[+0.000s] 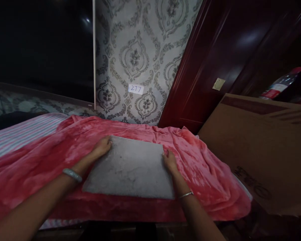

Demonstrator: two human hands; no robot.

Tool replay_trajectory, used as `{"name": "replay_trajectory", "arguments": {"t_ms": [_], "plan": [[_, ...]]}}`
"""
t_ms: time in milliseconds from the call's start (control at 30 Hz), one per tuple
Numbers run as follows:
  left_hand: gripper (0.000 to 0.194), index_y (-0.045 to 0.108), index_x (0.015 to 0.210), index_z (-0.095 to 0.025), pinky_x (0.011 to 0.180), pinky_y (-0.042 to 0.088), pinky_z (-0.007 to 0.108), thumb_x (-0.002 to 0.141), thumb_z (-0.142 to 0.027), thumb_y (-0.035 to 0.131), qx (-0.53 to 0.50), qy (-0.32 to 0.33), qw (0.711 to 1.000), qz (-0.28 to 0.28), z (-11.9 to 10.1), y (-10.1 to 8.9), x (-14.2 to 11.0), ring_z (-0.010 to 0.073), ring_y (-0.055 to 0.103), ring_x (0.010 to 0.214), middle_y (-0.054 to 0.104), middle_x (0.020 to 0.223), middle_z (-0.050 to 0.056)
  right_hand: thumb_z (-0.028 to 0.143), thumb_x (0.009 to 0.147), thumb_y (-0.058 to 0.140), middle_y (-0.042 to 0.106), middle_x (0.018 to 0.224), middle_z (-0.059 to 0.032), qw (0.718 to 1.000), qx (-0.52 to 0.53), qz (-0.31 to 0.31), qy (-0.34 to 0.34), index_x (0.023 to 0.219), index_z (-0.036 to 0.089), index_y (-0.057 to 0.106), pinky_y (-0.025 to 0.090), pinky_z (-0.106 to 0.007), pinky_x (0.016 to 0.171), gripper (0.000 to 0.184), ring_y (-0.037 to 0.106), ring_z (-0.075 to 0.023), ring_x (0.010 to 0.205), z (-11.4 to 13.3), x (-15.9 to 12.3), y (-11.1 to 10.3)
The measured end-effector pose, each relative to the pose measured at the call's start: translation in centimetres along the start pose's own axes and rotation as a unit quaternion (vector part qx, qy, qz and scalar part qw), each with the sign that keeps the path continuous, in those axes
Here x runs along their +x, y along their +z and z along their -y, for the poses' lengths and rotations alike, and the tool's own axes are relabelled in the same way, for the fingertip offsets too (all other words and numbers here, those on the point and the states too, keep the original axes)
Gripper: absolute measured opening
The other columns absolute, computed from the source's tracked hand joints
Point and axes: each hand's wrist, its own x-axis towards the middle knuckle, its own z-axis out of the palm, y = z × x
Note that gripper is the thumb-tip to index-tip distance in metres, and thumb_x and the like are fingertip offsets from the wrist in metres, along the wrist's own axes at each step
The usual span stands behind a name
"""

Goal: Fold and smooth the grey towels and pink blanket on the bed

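Observation:
A flat grey rectangular piece of cloth-like material (132,167), with a few small marks on its surface, lies on a red plush blanket (205,177). At its far left corner my left hand (104,146) is closed on the edge, fingers curled in. My right hand (170,161) grips the right edge, a little below the far right corner; some of its fingers are hidden. A pale bangle (72,175) circles the left wrist, and a thin metal bracelet (185,195) is on the right one.
Striped bedding (27,129) shows under the blanket at the left. To the right stands a large cardboard box (261,147), with a plastic bottle (281,85) behind its top edge. A dark screen (40,47), a number label (135,88) and a dark red door (215,50) are at the back.

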Motion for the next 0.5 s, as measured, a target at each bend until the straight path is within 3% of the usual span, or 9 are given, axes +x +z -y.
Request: {"name": "replay_trajectory", "arguments": {"t_ms": [100, 167, 300, 400, 500], "plan": [[0.053, 0.058, 0.137, -0.007, 0.125, 0.029, 0.052, 0.092, -0.032, 0.049, 0.065, -0.007, 0.998, 0.024, -1.3, 2.4, -0.3, 0.0381, 0.04, 0.149, 0.052, 0.153, 0.022, 0.033, 0.09, 0.05, 0.056, 0.148, -0.022, 0.999, -0.035, 0.034, -0.02, 0.141, 0.008, 0.058, 0.034, -0.05, 0.12, 0.057, 0.046, -0.0348, 0.143, 3.9, 1.2, 2.1], [0.055, 0.054, 0.144, -0.009, 0.125, 0.025, 0.059, 0.095, -0.032, 0.046, 0.145, -0.002, 0.988, 0.052, -2.1, 3.8, -0.9, 0.0379, 0.035, 0.152, 0.047, 0.158, 0.022, 0.032, 0.093, 0.051, 0.048, 0.157, -0.019, 0.994, -0.052, 0.083, -0.056, 0.147, 0.008, 0.053, 0.031, -0.045, 0.123, 0.059, 0.039, -0.0306, 0.149, 7.4, 1.4, 4.4], [0.058, 0.05, 0.15, -0.011, 0.122, 0.028, 0.062, 0.1, -0.036, 0.035, 0.251, 0.016, 0.965, 0.078, -2.3, 5.2, -2.1, 0.0365, 0.035, 0.152, 0.043, 0.161, 0.021, 0.036, 0.103, 0.043, 0.036, 0.166, -0.0138, 0.959, -0.123, 0.205, -0.152, 0.159, 0.015, 0.039, 0.026, -0.054, 0.125, 0.06, 0.029, -0.0316, 0.155, 12.3, -0.3, 8.9], [0.059, 0.049, 0.152, -0.013, 0.123, 0.028, 0.061, 0.101, -0.038, 0.034, 0.254, 0.01, 0.964, 0.084, -1.9, 5.2, -2.3, 0.0354, 0.035, 0.153, 0.043, 0.161, 0.019, 0.038, 0.104, 0.042, 0.037, 0.165, -0.0111, 0.948, -0.132, 0.236, -0.165, 0.158, 0.019, 0.042, 0.023, -0.057, 0.125, 0.057, 0.031, -0.033, 0.154, 12.5, -1.5, 10.5], [0.061, 0.05, 0.151, -0.011, 0.122, 0.028, 0.063, 0.1, -0.039, 0.033, 0.24, 0.012, 0.967, 0.085, -1.6, 5.2, -2.1, 0.0369, 0.036, 0.152, 0.044, 0.161, 0.02, 0.043, 0.104, 0.043, 0.037, 0.165, -0.0102, 0.951, -0.138, 0.236, -0.142, 0.157, 0.019, 0.043, 0.022, -0.054, 0.126, 0.058, 0.03, -0.032, 0.154, 10.5, -1.2, 9.8]]}}
